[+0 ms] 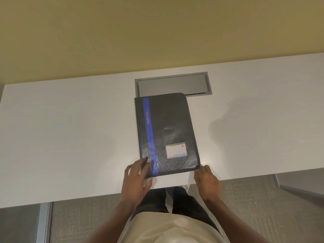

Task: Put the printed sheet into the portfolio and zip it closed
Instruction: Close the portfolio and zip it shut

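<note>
The black, pebbled-leather portfolio with a blue stripe [166, 134] lies flat and closed at the centre of the frame, on the white tabletop [70, 137], its near edge close to the table's front edge where both hands can reach it. Its far end overlaps the grey metal cable hatch [172, 85] set into the desk above it.

The left hand [136, 179] lies spread across the portfolio's lower-left corner, fingers open and pressing down rather than gripping, most likely to pin the case so it does not slide. The right hand [206, 179] sits at the lower-right corner with its fingers drawn together at the edge, seemingly pinching the zip pull (the pull itself is too small to make out).

The printed sheet is not visible anywhere; judging by the shut cover, it is probably already inside, with the zipping in hand.
</note>
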Tool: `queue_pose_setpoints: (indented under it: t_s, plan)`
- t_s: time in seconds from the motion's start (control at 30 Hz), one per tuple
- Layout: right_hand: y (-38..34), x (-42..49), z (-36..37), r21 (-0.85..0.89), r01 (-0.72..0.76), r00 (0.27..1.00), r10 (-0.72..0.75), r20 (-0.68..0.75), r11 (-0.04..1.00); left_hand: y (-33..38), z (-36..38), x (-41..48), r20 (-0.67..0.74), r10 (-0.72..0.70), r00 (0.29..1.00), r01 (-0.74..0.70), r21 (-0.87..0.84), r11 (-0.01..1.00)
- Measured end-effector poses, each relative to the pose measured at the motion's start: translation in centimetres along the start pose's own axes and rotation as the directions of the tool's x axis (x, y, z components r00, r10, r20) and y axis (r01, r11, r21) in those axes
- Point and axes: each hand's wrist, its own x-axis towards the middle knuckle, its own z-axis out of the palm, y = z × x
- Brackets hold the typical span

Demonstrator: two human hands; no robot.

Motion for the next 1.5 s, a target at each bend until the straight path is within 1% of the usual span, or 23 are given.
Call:
queue_pose_setpoints:
  t_s: [0.03, 0.1, 0.17, 0.23, 0.37, 0.47, 0.67, 0.87, 1.07, 1.3, 1.5]
  plan:
    - [0.0, -0.1, 0.1, 0.034, -0.007, 1.000, 0.007, 0.000, 0.999, 1.4, 0.2, 0.9, 0.034, 0.045, 0.998, -0.045, 0.000, 0.999]
    - [0.2, -0.1, 0.4, 0.076, -0.023, 1.000, 0.022, 0.005, 0.997, 4.1, 1.2, 3.1, 0.128, 0.080, 0.989, -0.082, 0.014, 0.997]
    - [0.4, -0.2, 0.5, 0.088, -0.029, 1.000, 0.028, 0.010, 0.996, 6.4, 2.0, 5.4, 0.237, 0.055, 0.970, -0.071, 0.057, 0.996]
    - [0.4, -0.1, 0.5, 0.108, -0.031, 0.999, 0.030, 0.012, 0.994, 8.0, 2.7, 7.5, 0.316, 0.023, 0.948, -0.069, 0.133, 0.989]
    - [0.5, 0.4, 0.1, 0.095, -0.034, 0.999, 0.032, 0.018, 0.995, 9.0, 3.7, 10.2, 0.401, -0.017, 0.916, -0.088, 0.243, 0.966]
    - [1.0, 0.7, -0.3, 0.084, -0.023, 1.000, 0.021, 0.021, 0.996, 9.1, 4.0, 10.9, 0.447, -0.038, 0.894, -0.088, 0.259, 0.962]
    - [2.5, 2.4, -1.6, 0.078, 0.003, 0.999, 0.000, -0.037, 0.997, 9.0, 3.0, 10.8, 0.493, -0.017, 0.870, -0.113, 0.234, 0.966]
    - [2.3, 6.7, -3.9, -0.050, 0.124, 0.992, -0.126, -0.033, 0.991, 9.1, 2.9, 10.5, 0.508, -0.026, 0.861, -0.118, 0.249, 0.961]
    - [0.3, 11.7, -6.0, -0.092, 0.197, 0.980, -0.199, -0.014, 0.976, 8.9, 3.0, 10.5, 0.489, -0.016, 0.872, -0.117, 0.240, 0.964]
    - [-1.9, 16.7, -7.6, -0.100, 0.239, 0.970, -0.243, -0.027, 0.966, 9.1, 2.8, 10.6, 0.499, -0.024, 0.866, -0.093, 0.207, 0.974]
    - [-3.3, 20.2, -8.1, -0.006, 0.219, 0.973, -0.219, -0.078, 0.976, 8.9, 2.6, 10.7, 0.512, 0.003, 0.859, -0.136, 0.221, 0.966]
